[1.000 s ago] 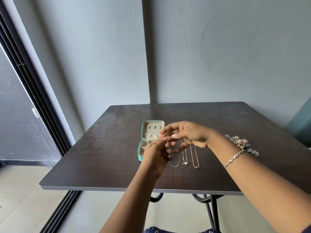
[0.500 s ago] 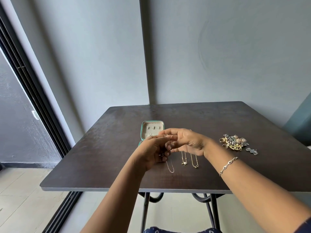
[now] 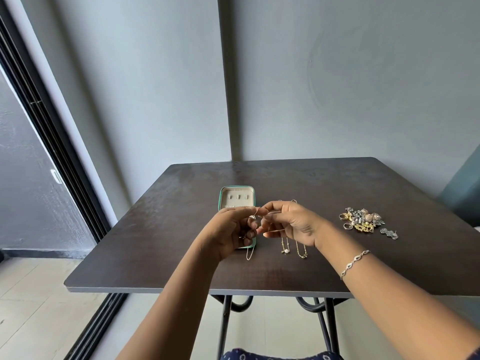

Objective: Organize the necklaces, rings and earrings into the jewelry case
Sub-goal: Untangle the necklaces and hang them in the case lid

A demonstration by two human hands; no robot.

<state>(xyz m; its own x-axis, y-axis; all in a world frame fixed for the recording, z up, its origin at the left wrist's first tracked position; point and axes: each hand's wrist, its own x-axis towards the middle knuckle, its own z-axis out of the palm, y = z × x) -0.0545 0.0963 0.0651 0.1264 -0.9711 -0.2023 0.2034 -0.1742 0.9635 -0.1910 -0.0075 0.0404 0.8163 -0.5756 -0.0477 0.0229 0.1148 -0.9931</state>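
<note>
Left hand (image 3: 228,231) and right hand (image 3: 293,222) both pinch a thin necklace (image 3: 250,253) (at its clasp, probably). Its dangling loop has shifted toward the jewelry case (image 3: 237,197).

Open teal case (image 3: 237,200), dangling chain (image 3: 250,254), jewellery heap (image 3: 361,222)

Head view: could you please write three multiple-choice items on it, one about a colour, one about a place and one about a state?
1. The jewelry case has an outer shell that is: A red, B teal, C black.
2. The pile of rings and earrings lies: A inside the case, B left of the case, C on the table, right of both hands.
3. The thin chain is: A pinched by the left hand and right hand, B lying untouched, C in the case.
Answers: B, its rim shows teal; C, it sits on wood beyond the right hand; A, both hands' fingertips meet on it.
</note>
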